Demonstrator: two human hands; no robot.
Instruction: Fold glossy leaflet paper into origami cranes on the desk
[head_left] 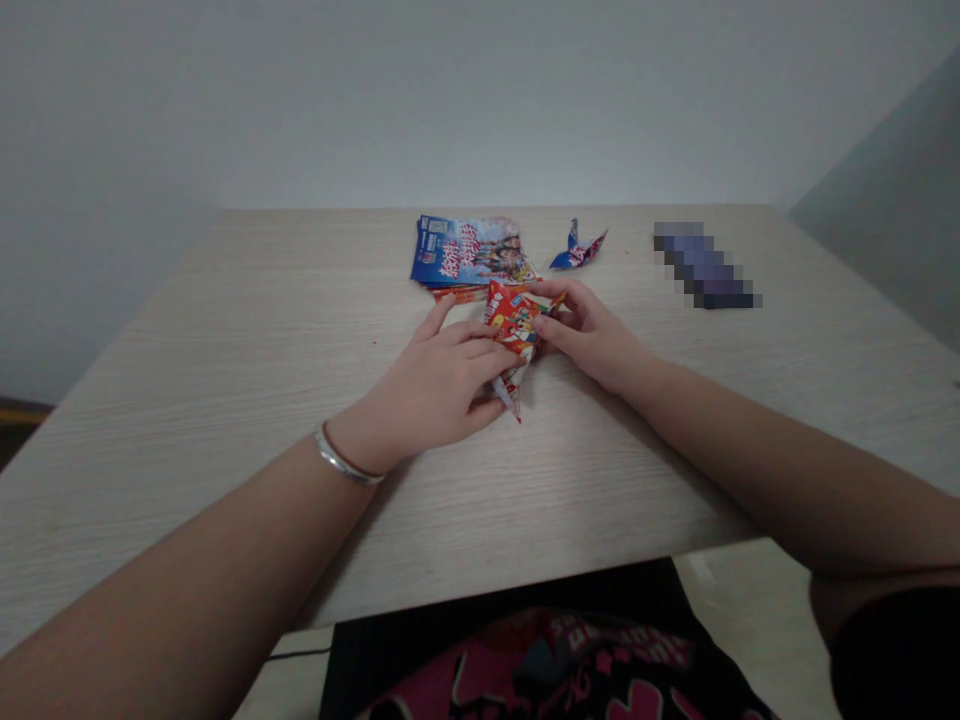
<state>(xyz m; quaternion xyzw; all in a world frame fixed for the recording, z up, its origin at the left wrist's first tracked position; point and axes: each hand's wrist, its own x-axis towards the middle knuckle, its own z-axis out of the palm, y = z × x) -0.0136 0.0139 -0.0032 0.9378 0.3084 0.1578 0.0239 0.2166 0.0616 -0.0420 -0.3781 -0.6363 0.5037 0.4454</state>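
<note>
A red, printed piece of folded paper [510, 315], with a pale pointed end toward me, sits between my hands over the middle of the table. My left hand [446, 375] reaches in from the left, its fingers across the paper's left and lower part and its index finger extended. On the right edge, my right hand [581, 335] pinches the paper between thumb and fingers. Part of the paper is hidden beneath the fingers. Just beyond lies a stack of blue printed leaflets [469, 250], with red sheets [461, 294] showing under its near edge.
A blue folded paper bird [577, 250] stands right of the leaflets. Farther right lies a dark, pixelated oblong object [705, 265]. The pale wood-grain table [262, 330] meets a plain wall [480, 100] at the back. My lap shows below its front edge.
</note>
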